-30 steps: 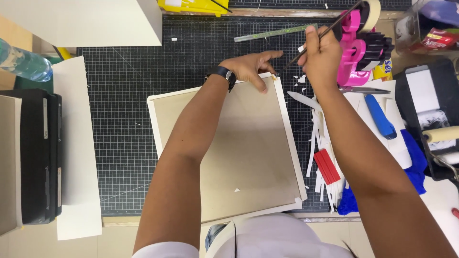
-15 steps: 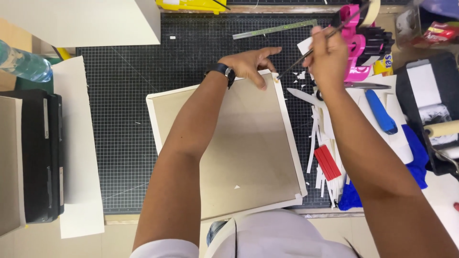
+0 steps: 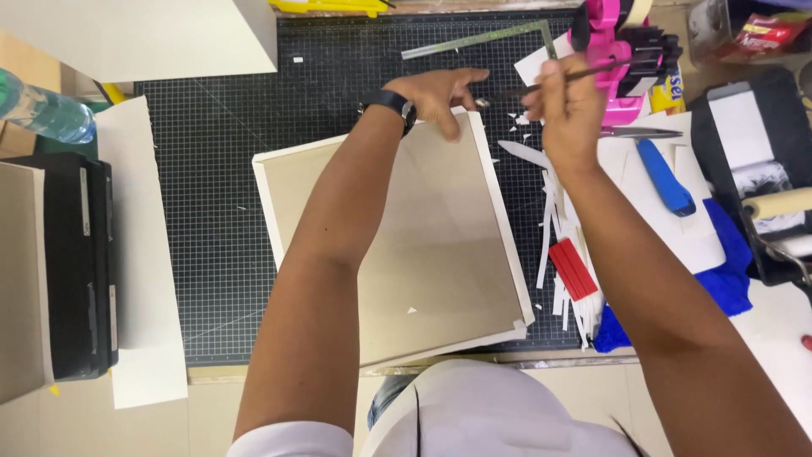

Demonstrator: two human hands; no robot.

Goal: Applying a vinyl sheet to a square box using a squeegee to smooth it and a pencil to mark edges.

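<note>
Right hand (image 3: 568,108) grips brush (image 3: 541,86), tip probably touching board (image 3: 440,245).

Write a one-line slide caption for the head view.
Left hand steadies a white-edged board on a cutting mat while right hand holds a thin brush.

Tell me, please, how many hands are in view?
2: the left hand presses on the board's far edge; the right hand beside it grips a thin brush.

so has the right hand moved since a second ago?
Yes. The right hand, gripping a thin dark brush, has shifted left, away from the pink tape dispenser and toward the far corner of the board.
</note>
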